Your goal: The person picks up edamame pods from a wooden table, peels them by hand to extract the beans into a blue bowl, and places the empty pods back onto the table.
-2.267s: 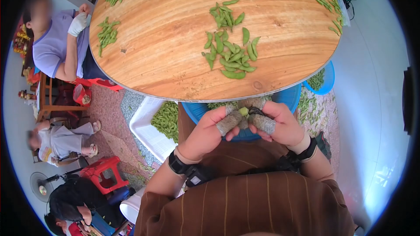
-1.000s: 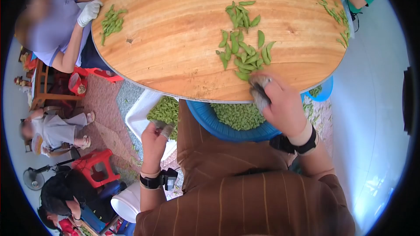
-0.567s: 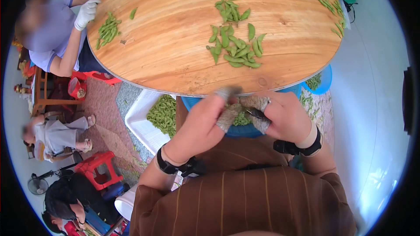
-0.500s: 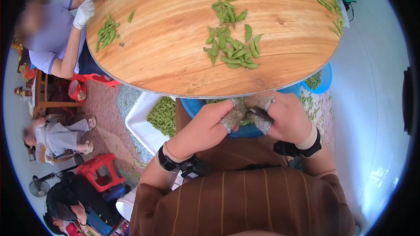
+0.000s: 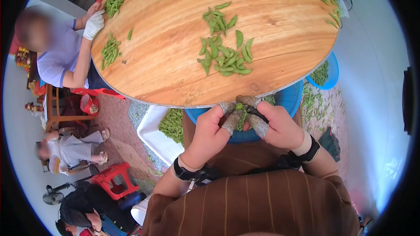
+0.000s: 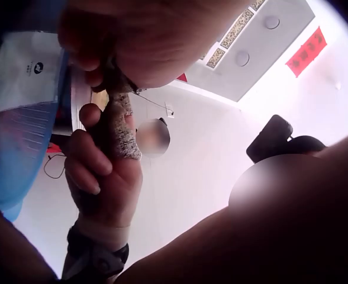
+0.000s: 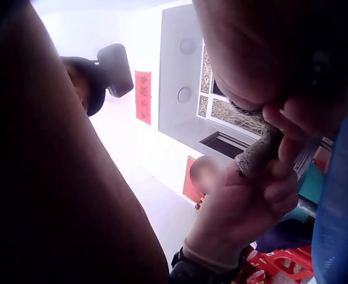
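Both hands meet just below the near table edge, over a blue basin [image 5: 294, 100] of shelled green beans. My left hand [image 5: 209, 127] pinches a green edamame pod [image 5: 239, 106] between wrapped thumb and finger. Facing it, my right hand [image 5: 282, 126] grips a small dark tool [image 5: 255, 112] between its wrapped thumb and forefinger, right at the pod. What kind of tool it is I cannot tell. In the left wrist view the right hand [image 6: 106, 163] shows curled fingers; the pod is hidden there. Loose edamame pods [image 5: 227, 59] lie on the round wooden table [image 5: 166, 61].
A white basket [image 5: 151, 126] full of pods stands left of my legs. Another blue basin [image 5: 334, 70] is at the right, near pods scattered on the floor. A person with a white glove [image 5: 93, 25] sits at the table's left. A red stool [image 5: 114, 179] stands behind left.
A second ago my right hand was at the pods on the table and my left over the white basket. Both then came together above the basin, where a pod now shows between them.
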A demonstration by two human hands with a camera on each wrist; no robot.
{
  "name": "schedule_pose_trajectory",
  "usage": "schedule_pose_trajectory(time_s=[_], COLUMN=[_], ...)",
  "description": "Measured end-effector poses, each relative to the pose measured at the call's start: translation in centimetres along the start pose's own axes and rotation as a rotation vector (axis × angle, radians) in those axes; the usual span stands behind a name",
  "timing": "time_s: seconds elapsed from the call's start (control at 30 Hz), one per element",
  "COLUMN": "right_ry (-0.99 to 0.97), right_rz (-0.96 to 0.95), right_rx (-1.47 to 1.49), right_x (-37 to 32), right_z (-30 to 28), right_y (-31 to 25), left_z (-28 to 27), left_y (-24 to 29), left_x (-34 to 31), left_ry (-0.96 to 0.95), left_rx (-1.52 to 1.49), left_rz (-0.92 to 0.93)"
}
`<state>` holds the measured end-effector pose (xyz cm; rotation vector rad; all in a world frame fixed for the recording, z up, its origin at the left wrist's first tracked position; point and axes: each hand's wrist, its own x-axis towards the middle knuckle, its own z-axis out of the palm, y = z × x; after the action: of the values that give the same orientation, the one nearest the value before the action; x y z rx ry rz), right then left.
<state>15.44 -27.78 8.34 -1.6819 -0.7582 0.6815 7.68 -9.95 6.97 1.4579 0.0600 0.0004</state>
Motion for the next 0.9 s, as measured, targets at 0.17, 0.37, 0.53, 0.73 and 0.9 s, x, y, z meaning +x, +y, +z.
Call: schedule_pose_trajectory(time_s=[0.17, 0.37, 0.53, 0.73, 0.9], right_ry=[-0.028, -0.195, -0.150, -0.115, -0.143], right_rz=[0.154, 0.346, 0.463, 0.437, 0.419], right_rx=[0.180, 0.812, 0.685, 0.542, 0.544], right_x=[-0.2, -0.8, -0.6, -0.3, -0.2], right_z=[-0.4, -0.4, -0.2, 0.2, -0.4], right_y=[-0.5, 0.3, 0.6, 0.4, 1.2], left_z=[-0.6, -1.4, -0.8, -0.5, -0.6], left_y=[-0.4, -1.3, -1.4, -1.9, -2.0], left_x=[0.0, 0.1, 0.0, -0.5, -0.3], left_ry=[-0.086, -0.237, -0.108, -0.018, -0.083], left_rx=[0.477, -0.714, -0.075, 1.240, 0.703], left_rz=[0.128, -0.462, -0.320, 0.362, 0.198])
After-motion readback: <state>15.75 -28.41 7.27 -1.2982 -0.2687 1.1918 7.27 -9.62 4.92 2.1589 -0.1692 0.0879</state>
